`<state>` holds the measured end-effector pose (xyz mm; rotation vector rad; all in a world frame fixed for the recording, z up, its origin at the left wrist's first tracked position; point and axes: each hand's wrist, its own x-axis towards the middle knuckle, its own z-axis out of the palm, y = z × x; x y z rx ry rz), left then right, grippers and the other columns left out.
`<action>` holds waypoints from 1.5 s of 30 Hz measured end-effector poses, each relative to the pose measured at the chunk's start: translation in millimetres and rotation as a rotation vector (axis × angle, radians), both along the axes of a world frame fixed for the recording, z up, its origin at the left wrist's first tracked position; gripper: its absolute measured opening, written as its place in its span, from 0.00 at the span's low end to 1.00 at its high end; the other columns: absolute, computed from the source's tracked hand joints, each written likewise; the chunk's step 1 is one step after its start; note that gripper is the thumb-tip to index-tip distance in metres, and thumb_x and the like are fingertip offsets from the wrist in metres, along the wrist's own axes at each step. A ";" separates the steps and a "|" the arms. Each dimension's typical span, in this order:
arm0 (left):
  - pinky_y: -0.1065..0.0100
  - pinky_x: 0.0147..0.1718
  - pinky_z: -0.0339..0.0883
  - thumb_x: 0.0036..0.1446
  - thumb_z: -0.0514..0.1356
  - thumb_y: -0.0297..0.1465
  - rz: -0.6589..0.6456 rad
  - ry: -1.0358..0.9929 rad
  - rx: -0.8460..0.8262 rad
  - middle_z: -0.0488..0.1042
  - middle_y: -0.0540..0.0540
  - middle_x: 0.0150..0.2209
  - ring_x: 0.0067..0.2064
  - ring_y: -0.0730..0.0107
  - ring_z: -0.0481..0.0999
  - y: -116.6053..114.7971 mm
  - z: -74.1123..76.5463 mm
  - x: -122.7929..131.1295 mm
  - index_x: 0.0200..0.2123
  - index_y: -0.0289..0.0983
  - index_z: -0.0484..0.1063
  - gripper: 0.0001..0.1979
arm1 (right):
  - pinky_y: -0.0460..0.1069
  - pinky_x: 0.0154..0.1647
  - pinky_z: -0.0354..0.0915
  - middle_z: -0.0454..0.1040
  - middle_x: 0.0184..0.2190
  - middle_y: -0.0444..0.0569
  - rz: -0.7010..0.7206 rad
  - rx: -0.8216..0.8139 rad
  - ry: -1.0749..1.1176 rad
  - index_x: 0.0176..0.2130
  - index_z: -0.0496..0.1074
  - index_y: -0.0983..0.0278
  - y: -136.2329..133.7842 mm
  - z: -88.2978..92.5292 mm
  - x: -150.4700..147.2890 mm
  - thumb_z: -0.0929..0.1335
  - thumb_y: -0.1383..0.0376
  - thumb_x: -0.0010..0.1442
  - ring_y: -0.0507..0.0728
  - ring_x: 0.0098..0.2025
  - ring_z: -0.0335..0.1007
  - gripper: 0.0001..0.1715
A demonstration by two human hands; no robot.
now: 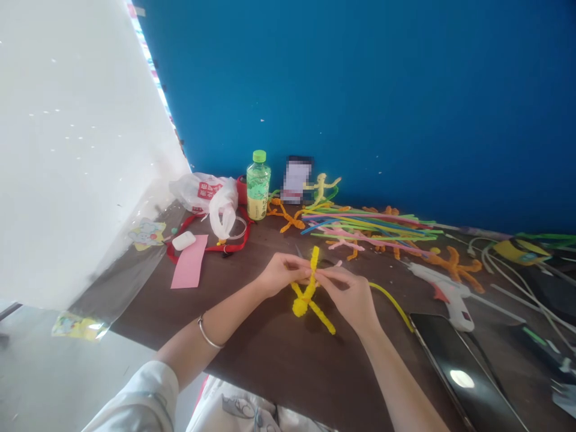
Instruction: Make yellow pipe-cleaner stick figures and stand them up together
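Both hands meet over the middle of the dark table, pinching a yellow pipe-cleaner figure [308, 294] between them. My left hand [283, 275] grips its body from the left with closed fingers. From the other side, my right hand [348, 293] holds it with thumb and fingertips pressed together. The figure's round head hangs toward me, two twisted arms spread out below the hands, and a twisted end sticks up above the fingers. A yellow pipe cleaner [392, 305] curves out to the right beside my right hand. Exactly where the fingertips press is partly hidden.
Behind lie a pile of coloured pipe cleaners [373, 225] and orange figures [456, 267]. A glue gun [445, 291] and a phone [463, 372] lie right. A green-capped bottle [258, 189], a plastic bag [209, 195] and pink paper [190, 264] are left.
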<state>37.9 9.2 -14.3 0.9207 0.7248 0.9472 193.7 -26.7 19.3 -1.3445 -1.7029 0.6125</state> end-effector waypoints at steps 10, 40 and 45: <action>0.63 0.35 0.70 0.34 0.68 0.35 0.030 0.066 0.013 0.75 0.43 0.26 0.28 0.68 0.75 -4.9 7.0 2.7 0.29 0.28 0.75 0.18 | 0.51 0.34 0.67 0.77 0.28 0.49 -0.033 0.006 -0.039 0.28 0.76 0.62 -2.0 -2.7 -1.4 0.66 0.62 0.51 0.57 0.30 0.72 0.09; 0.66 0.35 0.70 0.36 0.67 0.36 0.029 0.014 -0.011 0.75 0.45 0.27 0.29 0.71 0.74 -6.2 10.3 6.2 0.31 0.30 0.74 0.18 | 0.52 0.37 0.66 0.76 0.29 0.48 -0.017 0.050 -0.021 0.30 0.76 0.61 0.3 -7.5 2.3 0.67 0.62 0.51 0.57 0.33 0.71 0.08; 0.67 0.36 0.69 0.36 0.67 0.35 -0.003 -0.052 -0.034 0.74 0.45 0.28 0.30 0.71 0.75 -4.4 9.3 5.7 0.32 0.30 0.72 0.19 | 0.51 0.38 0.66 0.75 0.31 0.48 0.048 0.034 -0.017 0.32 0.76 0.60 1.7 -4.8 4.5 0.66 0.62 0.52 0.56 0.34 0.70 0.09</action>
